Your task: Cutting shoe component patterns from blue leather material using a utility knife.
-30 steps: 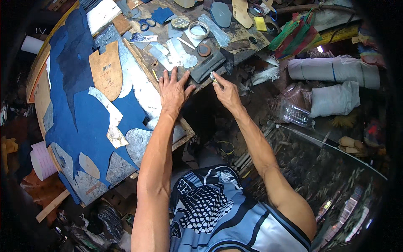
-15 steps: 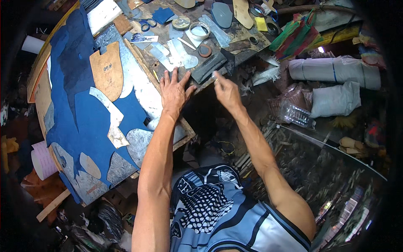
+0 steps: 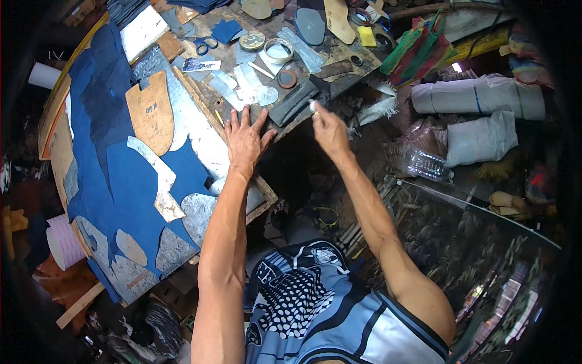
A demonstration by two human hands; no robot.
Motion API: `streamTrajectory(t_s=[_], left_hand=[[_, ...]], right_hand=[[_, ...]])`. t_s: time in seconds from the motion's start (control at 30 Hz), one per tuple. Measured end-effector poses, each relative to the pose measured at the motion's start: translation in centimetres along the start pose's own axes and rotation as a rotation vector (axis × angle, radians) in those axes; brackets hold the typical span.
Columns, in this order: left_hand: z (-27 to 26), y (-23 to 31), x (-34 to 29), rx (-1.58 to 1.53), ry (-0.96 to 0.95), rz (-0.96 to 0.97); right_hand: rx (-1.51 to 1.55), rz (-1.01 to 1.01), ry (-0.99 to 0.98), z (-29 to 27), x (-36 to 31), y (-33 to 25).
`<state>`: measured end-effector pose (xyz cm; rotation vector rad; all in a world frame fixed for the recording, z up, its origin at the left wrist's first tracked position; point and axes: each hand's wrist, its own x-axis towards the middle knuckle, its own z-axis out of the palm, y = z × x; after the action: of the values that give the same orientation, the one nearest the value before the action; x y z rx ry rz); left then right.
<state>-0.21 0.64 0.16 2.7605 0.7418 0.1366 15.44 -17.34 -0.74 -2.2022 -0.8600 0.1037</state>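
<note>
My left hand (image 3: 244,145) lies flat on the worktable's near edge, fingers spread, its thumb side beside a dark flat block (image 3: 293,102). Just past the block's right end, my right hand (image 3: 330,132) is closed, knuckles up. A small whitish tip (image 3: 313,105) shows at its fingers; the rest of what it grips is hidden. Beyond the left hand lie clear plastic pattern pieces (image 3: 245,82), a brown ring (image 3: 287,79) and a roll of tape (image 3: 279,51). A thin yellow stick (image 3: 219,116) lies beside the left fingertips.
Blue sheet material (image 3: 109,176) covers the board at left, with a tan pattern piece (image 3: 150,115) and a white curved strip (image 3: 159,173) on it. Blue-handled scissors (image 3: 206,45) lie farther back. A glass pane (image 3: 473,212) and wrapped rolls (image 3: 479,100) stand at right.
The whole view has shifted a little, moving the table leftward in the picture. My right hand has moved slightly right relative to the dark block. The left hand stays in place on the table.
</note>
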Motion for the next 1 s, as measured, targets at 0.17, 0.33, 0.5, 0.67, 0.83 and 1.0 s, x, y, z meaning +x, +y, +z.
streamTrajectory(t_s=[0.17,0.33,0.5,0.67,0.83,1.0], left_hand=[[0.0,0.1,0.1,-0.001,0.000,0.013],[0.2,0.1,-0.1,-0.011,0.025,0.023],[0.0,0.0,0.2,0.011,-0.013,0.008],[0.2,0.0,0.0,0.000,0.031,0.025],[0.3,0.2,0.2,0.007,0.035,0.034],[0.2,0.1,0.1,0.015,0.029,0.014]], right_hand=[[-0.256,-0.120,0.055,-3.2,0.9,3.4],[-0.353,-0.147,0.021,-2.7,0.4,3.1],[-0.221,-0.116,-0.053,-3.0,-1.9,2.4],[0.667,0.485,-0.158,-2.3,-1.1,2.4],[0.756,0.524,-0.180,-1.1,-1.1,4.2],[0.767,0.516,-0.150,-1.1,-1.5,4.7]])
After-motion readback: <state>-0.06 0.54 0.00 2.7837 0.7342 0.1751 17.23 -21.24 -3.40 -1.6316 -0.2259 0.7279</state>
